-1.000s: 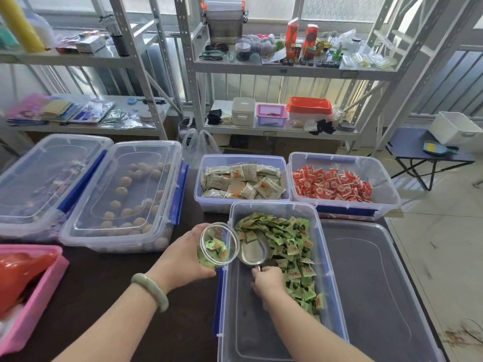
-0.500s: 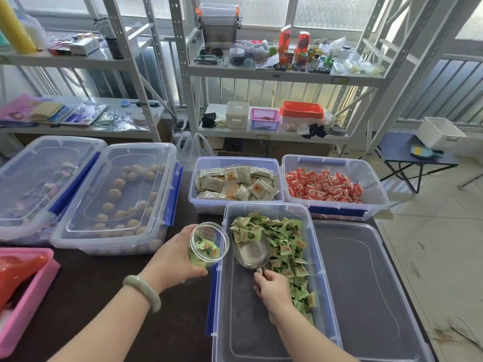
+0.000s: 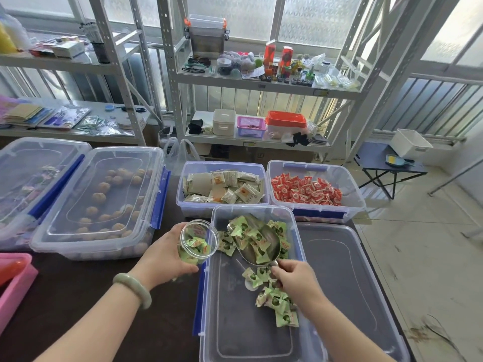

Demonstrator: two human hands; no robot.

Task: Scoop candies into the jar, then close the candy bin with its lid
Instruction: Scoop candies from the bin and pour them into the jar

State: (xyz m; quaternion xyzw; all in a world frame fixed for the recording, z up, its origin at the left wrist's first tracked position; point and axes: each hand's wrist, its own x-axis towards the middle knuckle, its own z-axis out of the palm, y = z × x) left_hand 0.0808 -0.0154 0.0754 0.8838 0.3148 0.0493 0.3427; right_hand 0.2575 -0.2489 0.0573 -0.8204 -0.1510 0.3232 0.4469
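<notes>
My left hand holds a small clear jar, tilted with its mouth toward the open clear candy bin; a few green wrapped candies lie inside the jar. My right hand grips the handle of a metal scoop that is lifted inside the bin, loaded with green candies. More green candies lie loose on the bin floor around and below the scoop. The bin's clear lid rests flat on the table just right of the bin.
Behind the open bin stand a bin of beige packets and a bin of red candies. Two lidded bins sit at the left, a pink tray at the near left. Metal shelves stand behind the dark table.
The scoop has dug through the candies and risen loaded with them; the pile has spread toward me. The jar has stayed by the bin's left rim.
</notes>
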